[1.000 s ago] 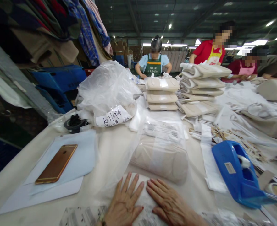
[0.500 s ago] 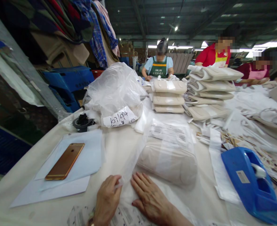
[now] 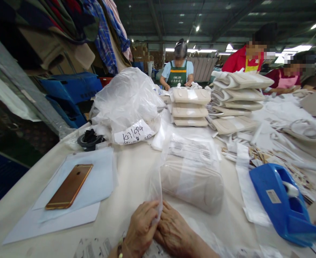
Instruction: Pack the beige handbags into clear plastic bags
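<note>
Garment-factory packing hall, with a long white-covered table (image 3: 125, 172) under strip lights and hung clothing at the upper left. At the near edge, a person's left hand (image 3: 140, 229) and right hand (image 3: 174, 233) meet knuckle to knuckle, the fingers of both pressed together and pinching the open edge of a clear plastic bag (image 3: 158, 186) that rises between them. Inside that bag, just beyond the fingertips and a little to the right, lies a rolled beige fabric piece (image 3: 191, 184), its long axis running left to right across the table; the right hand is the nearer of the two to it. A gold smartphone (image 3: 69, 186) rests on white sheets well to the left, and a blue tape dispenser (image 3: 281, 204) sits to the right. Farther back stand a bulging plastic sack with a handwritten label (image 3: 132, 133) and stacks of folded beige pieces (image 3: 191, 107). Three co-workers work at the far end.
</note>
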Motion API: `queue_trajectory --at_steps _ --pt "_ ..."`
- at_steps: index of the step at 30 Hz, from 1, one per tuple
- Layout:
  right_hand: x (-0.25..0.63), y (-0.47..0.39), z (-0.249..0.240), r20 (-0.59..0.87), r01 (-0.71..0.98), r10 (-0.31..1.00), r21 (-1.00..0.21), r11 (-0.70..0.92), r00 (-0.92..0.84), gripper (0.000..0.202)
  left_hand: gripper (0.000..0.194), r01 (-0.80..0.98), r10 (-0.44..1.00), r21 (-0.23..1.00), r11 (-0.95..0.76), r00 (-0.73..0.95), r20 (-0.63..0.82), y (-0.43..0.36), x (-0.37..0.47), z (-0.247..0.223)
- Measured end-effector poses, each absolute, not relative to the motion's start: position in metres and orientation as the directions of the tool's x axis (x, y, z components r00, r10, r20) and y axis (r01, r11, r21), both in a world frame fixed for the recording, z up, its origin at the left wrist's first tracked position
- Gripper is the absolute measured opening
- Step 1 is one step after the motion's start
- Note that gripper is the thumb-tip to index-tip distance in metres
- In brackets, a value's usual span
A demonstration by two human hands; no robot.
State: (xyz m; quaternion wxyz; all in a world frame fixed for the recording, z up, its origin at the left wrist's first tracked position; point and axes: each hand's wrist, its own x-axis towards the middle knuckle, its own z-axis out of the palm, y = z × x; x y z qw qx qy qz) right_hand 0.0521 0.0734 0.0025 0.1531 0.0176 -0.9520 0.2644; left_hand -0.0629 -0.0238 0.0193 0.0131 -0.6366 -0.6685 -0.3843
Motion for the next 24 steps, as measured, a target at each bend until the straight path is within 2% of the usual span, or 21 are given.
queue_trajectory --at_steps 2,5,7,10,12,14,15,16,18,20,22,24 --pt "0.053 0.072 -0.003 0.327 -0.134 0.05 -0.517 0.845 -0.944 0.027 0.017 0.824 0.895 0.558 -0.101 -0.17 0.413 -0.02 -0.063 0.018" --pt "0.055 0.074 -0.006 0.312 -0.14 0.036 -0.523 0.841 -0.949 0.027 0.017 0.734 0.971 0.679 -0.008 -0.156 0.18 -0.013 -0.069 0.025" --pt "0.057 0.076 -0.005 0.291 -0.147 0.006 -0.501 0.853 -0.957 0.029 0.021 0.708 0.987 0.705 0.039 -0.136 0.083 -0.007 -0.075 0.033" --pt "0.062 0.076 -0.001 0.27 -0.214 -0.088 -0.482 0.85 -0.959 0.029 0.013 0.728 0.996 0.686 0.011 -0.068 0.056 0.001 -0.082 0.043" --pt "0.069 0.074 0.005 0.26 -0.301 -0.192 -0.496 0.815 -0.947 0.027 0.019 0.751 0.998 0.659 -0.033 -0.007 0.058 0.002 -0.083 0.045" --pt "0.077 0.072 0.016 0.281 -0.384 -0.273 -0.51 0.77 -0.92 0.028 0.027 0.785 0.996 0.613 -0.084 0.044 0.08 -0.001 -0.079 0.039" --pt "0.081 0.072 0.024 0.304 -0.399 -0.273 -0.518 0.756 -0.913 0.029 0.027 0.806 0.994 0.582 -0.104 0.059 0.095 -0.004 -0.074 0.033" --pt "0.083 0.073 0.033 0.331 -0.38 -0.227 -0.533 0.756 -0.916 0.029 0.025 0.83 0.991 0.545 -0.119 0.067 0.115 -0.007 -0.069 0.026" --pt "0.083 0.079 0.049 0.37 -0.27 -0.05 -0.57 0.776 -0.928 0.028 0.022 0.882 0.982 0.449 -0.142 0.07 0.173 -0.014 -0.055 0.009" --pt "0.076 0.087 0.058 0.38 -0.176 0.077 -0.586 0.791 -0.922 0.031 0.032 0.923 0.967 0.351 -0.156 0.07 0.244 -0.02 -0.04 -0.008" --pt "0.065 0.096 0.055 0.339 -0.136 0.086 -0.579 0.804 -0.937 0.035 0.046 0.954 0.935 0.228 -0.196 0.111 0.338 -0.024 -0.027 -0.022" --pt "0.055 0.103 0.043 0.258 -0.114 0.048 -0.58 0.807 -0.965 0.036 0.036 0.969 0.889 0.093 -0.228 0.168 0.426 -0.031 -0.018 -0.03"
